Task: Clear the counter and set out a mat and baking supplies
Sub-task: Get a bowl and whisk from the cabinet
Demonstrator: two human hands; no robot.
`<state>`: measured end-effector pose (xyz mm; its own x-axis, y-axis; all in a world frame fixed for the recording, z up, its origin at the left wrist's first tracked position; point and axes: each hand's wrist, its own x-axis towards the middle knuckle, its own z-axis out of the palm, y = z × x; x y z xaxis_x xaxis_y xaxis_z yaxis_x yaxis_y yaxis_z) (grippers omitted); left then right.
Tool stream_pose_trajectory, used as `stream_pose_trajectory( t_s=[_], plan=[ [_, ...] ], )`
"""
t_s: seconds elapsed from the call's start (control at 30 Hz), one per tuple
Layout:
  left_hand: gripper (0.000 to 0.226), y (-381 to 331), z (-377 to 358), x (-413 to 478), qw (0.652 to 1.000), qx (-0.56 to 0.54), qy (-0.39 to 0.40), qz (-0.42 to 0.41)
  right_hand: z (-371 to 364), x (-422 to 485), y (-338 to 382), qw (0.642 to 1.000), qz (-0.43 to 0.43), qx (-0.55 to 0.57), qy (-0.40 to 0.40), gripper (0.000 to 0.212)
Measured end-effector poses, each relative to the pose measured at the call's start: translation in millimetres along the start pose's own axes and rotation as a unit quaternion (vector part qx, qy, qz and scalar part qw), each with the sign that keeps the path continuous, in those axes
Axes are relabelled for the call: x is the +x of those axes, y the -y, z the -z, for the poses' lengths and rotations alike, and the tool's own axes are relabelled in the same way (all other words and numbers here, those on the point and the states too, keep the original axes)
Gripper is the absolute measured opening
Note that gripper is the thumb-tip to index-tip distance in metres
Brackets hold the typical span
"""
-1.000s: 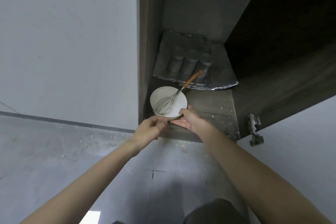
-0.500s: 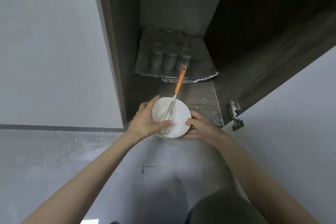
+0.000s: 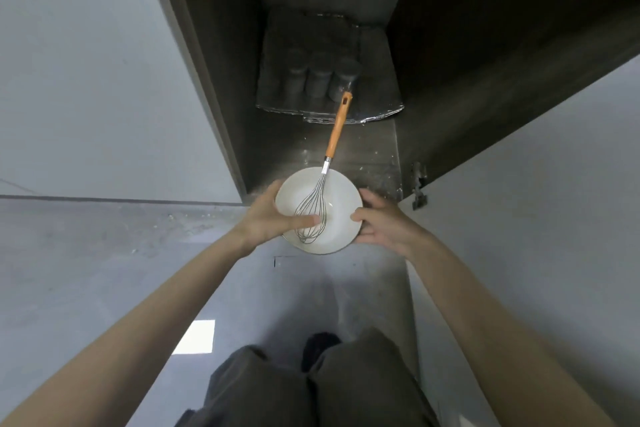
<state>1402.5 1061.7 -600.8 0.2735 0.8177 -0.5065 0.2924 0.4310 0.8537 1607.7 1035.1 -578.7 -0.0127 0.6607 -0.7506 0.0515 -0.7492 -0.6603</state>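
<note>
Bowl (image 3: 337, 199) between both hands' grip, whisk (image 3: 320, 191) inside under left thumb

A dark wood-grain cabinet (image 3: 214, 55) stands open, its interior deep in shadow. On the cabinet's speckled dark bottom shelf (image 3: 287, 149) lies a crinkled silver foil sheet (image 3: 377, 80) toward the back. The open dark cabinet door (image 3: 519, 55) swings out to the right, with a metal hinge (image 3: 418, 185) fixed near its lower inner corner. A plain pale grey wall (image 3: 86, 62) fills the left side and meets a glossy grey floor (image 3: 86, 253), dusted with pale crumbs near the cabinet's foot. A bright rectangular light reflection (image 3: 195, 336) shines on the floor.
</note>
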Motion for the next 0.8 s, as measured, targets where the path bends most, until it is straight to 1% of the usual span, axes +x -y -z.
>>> stream_pose_trajectory(
  t_s=[0.1,0.2,0.37,0.5,0.67,0.8],
  plan=[
    [0.073,-30.6,1.9,-44.3,0.999,0.011,0.03,0.024,0.4,-52.2,12.0,0.999,-0.034,0.014,0.018,0.062],
    [0.073,-70.6,4.2,-96.0,0.998,0.004,0.042,0.049,-2.0,-110.3,34.9,0.997,-0.07,0.022,0.035,0.065],
    [0.073,-138.3,12.9,-190.1,0.998,-0.015,0.02,0.058,-19.4,-217.3,83.2,0.993,-0.1,0.012,0.055,0.054],
    [0.071,-195.3,32.4,-272.7,0.996,-0.031,0.0,0.086,-39.7,-305.0,132.9,0.989,-0.119,-0.004,0.092,0.048],
    [0.069,-263.5,64.3,-360.9,0.993,-0.039,-0.038,0.103,-66.8,-392.9,188.3,0.984,-0.109,-0.028,0.136,0.048],
    [0.068,-323.6,85.6,-406.9,0.994,-0.045,-0.061,0.077,-80.7,-443.2,228.5,0.989,-0.062,-0.054,0.126,0.057]
  ],
)
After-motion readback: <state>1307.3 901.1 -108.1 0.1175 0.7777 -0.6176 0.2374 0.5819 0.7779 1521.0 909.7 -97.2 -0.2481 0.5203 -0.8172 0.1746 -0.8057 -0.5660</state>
